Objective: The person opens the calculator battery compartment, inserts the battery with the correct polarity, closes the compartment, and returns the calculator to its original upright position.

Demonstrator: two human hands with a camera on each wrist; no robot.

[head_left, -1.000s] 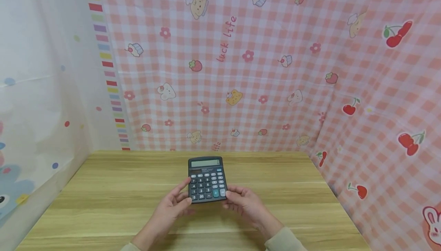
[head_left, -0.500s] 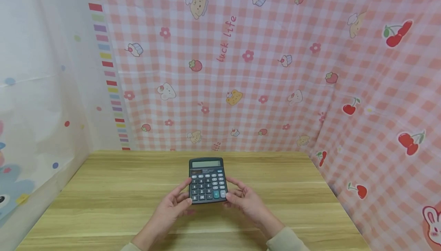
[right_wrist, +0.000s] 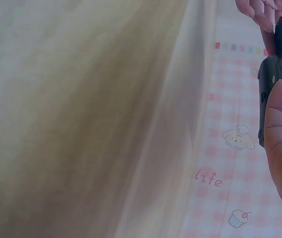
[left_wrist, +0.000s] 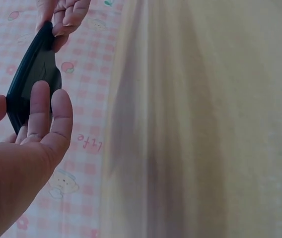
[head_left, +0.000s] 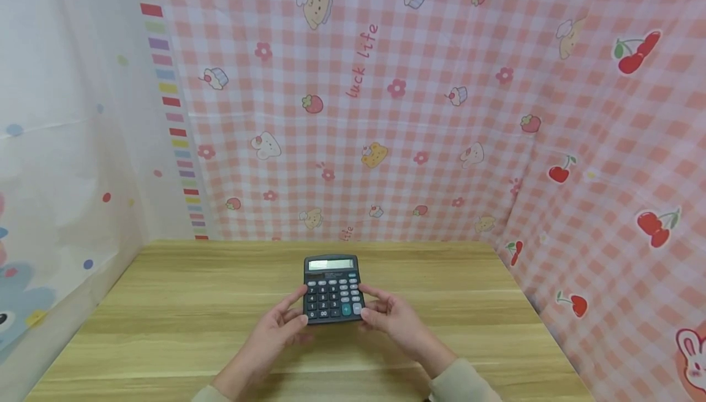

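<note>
A dark desktop calculator (head_left: 333,299) faces up between both hands in the head view, its screen at the far end catching light. My left hand (head_left: 274,329) pinches its left edge, thumb at the near corner and index finger farther up the side. On the opposite edge, my right hand (head_left: 399,328) holds it the same way. The left wrist view shows the calculator (left_wrist: 32,72) edge-on and raised off the table, with left-hand fingers (left_wrist: 39,104) under its back. From the right wrist, the calculator's underside (right_wrist: 267,79) shows beside a right-hand finger (right_wrist: 281,101).
A wood-grain table (head_left: 182,304) spreads beneath both hands. Pink checked cloth (head_left: 342,126) hangs along its back edge and continues on the right side (head_left: 612,218). White dotted cloth (head_left: 72,163) hangs on the left.
The right index finger has come up along the calculator's right edge. The calculator's tilt has shifted slightly, and its screen now reflects brighter light. Both hands keep their hold.
</note>
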